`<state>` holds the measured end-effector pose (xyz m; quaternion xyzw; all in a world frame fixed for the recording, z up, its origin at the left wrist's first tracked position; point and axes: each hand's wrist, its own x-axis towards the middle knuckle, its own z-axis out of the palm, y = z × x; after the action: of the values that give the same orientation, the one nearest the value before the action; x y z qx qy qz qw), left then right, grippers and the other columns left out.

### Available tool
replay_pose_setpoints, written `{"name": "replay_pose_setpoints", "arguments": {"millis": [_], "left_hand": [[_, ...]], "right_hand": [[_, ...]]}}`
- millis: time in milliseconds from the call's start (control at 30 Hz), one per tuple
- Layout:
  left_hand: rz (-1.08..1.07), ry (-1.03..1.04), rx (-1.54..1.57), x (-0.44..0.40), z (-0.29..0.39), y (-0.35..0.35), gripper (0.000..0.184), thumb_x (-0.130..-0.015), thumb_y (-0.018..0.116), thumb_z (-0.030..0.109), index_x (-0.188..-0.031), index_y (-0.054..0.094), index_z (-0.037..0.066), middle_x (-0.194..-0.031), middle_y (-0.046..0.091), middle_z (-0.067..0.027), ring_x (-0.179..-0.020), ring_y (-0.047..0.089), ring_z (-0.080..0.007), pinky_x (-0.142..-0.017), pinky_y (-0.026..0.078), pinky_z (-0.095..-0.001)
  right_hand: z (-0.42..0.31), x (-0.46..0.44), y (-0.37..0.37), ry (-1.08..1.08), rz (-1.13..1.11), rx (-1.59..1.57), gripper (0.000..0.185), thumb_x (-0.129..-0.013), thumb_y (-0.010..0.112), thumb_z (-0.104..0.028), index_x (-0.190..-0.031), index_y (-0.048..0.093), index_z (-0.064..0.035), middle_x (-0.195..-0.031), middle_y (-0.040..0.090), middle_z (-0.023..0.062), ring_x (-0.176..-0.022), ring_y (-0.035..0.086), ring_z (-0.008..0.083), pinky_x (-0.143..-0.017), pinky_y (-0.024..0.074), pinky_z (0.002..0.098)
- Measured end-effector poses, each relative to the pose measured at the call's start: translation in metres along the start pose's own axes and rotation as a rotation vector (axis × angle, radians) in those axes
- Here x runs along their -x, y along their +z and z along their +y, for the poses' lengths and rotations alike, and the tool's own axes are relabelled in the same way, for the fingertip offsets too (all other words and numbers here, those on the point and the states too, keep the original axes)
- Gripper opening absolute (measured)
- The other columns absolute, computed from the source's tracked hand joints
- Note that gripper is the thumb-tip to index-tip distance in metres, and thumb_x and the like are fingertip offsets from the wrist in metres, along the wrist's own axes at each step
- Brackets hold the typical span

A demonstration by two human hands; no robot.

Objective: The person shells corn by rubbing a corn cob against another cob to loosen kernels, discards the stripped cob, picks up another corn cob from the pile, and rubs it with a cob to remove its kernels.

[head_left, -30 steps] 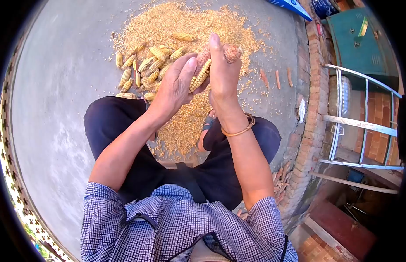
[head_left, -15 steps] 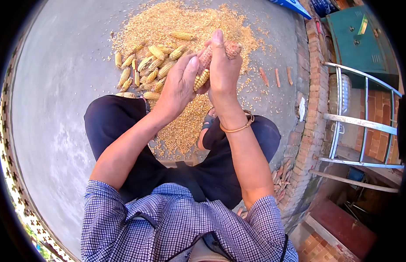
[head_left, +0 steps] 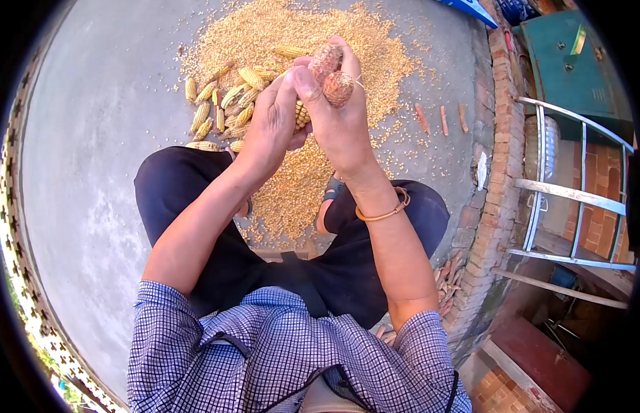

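Observation:
My left hand (head_left: 270,124) is closed around an ear of corn (head_left: 302,115); only a patch of its yellow kernels shows between my hands. My right hand (head_left: 342,134) is wrapped round two stripped reddish corncobs, one cob (head_left: 326,60) behind and another cob (head_left: 338,90) with its end toward me. Both hands are pressed close together at the ear. Beyond them lies a wide spread of loose kernels (head_left: 230,41). A pile of unshelled corn ears (head_left: 251,77) rests on the ground to the left of my hands.
More kernels (head_left: 287,199) lie between my feet. Several bare cobs (head_left: 444,120) are on the concrete at right, with a heap of cobs (head_left: 447,282) by the low brick edge (head_left: 495,199). Past it stand a metal rail frame (head_left: 571,193) and a green cabinet (head_left: 564,65).
My right hand has tilted left and its thumb has come down toward my left thumb. The bare cobs have turned, and one now shows its end toward me.

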<state>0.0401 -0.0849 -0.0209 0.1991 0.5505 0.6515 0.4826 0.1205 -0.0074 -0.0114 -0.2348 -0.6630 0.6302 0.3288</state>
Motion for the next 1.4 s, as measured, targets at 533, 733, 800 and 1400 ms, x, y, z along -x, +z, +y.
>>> {"name": "replay_pose_setpoints", "arguments": {"millis": [533, 733, 800, 1400], "left_hand": [[-0.184, -0.195, 0.314, -0.002, -0.004, -0.009, 0.053, -0.105, 0.031, 0.049, -0.134, 0.046, 0.008, -0.081, 0.052, -0.0076, -0.049, 0.034, -0.0064, -0.041, 0.024, -0.0193], [-0.215, -0.124, 0.341, -0.003, 0.000, -0.009, 0.048, -0.106, 0.028, 0.046, -0.118, 0.052, 0.006, -0.082, 0.056, -0.0085, -0.047, 0.032, -0.0067, -0.042, 0.026, -0.0219], [-0.238, -0.125, 0.363, -0.002, 0.000, -0.009, 0.047, -0.106, 0.028, 0.045, -0.114, 0.053, 0.005, -0.084, 0.057, -0.0089, -0.048, 0.034, -0.0071, -0.042, 0.027, -0.0224], [-0.121, 0.261, -0.294, 0.008, -0.025, 0.004, 0.049, -0.106, 0.035, 0.040, -0.127, 0.051, -0.001, -0.119, 0.059, -0.0144, -0.109, 0.057, -0.0205, -0.094, 0.047, -0.0346]], "right_hand": [[-0.004, -0.002, -0.011, 0.139, 0.095, -0.239, 0.043, -0.095, 0.064, -0.027, -0.123, 0.052, 0.0050, -0.093, 0.066, 0.0081, -0.080, 0.061, 0.0113, -0.068, 0.0500, 0.0242], [-0.009, -0.004, -0.025, 0.031, -0.004, -0.008, 0.065, -0.093, 0.066, -0.030, -0.137, 0.039, 0.0103, -0.110, 0.065, 0.0142, -0.089, 0.061, 0.0122, -0.071, 0.0523, 0.0244], [-0.018, -0.001, -0.028, 0.064, -0.012, -0.003, 0.069, -0.093, 0.067, -0.031, -0.139, 0.036, 0.0107, -0.115, 0.062, 0.0165, -0.094, 0.061, 0.0147, -0.075, 0.0522, 0.0259], [0.002, 0.013, 0.007, -0.030, 0.098, 0.611, 0.085, -0.088, 0.071, -0.032, -0.146, 0.023, 0.0079, -0.140, 0.043, 0.0299, -0.130, 0.046, 0.0346, -0.106, 0.0388, 0.0392]]}}
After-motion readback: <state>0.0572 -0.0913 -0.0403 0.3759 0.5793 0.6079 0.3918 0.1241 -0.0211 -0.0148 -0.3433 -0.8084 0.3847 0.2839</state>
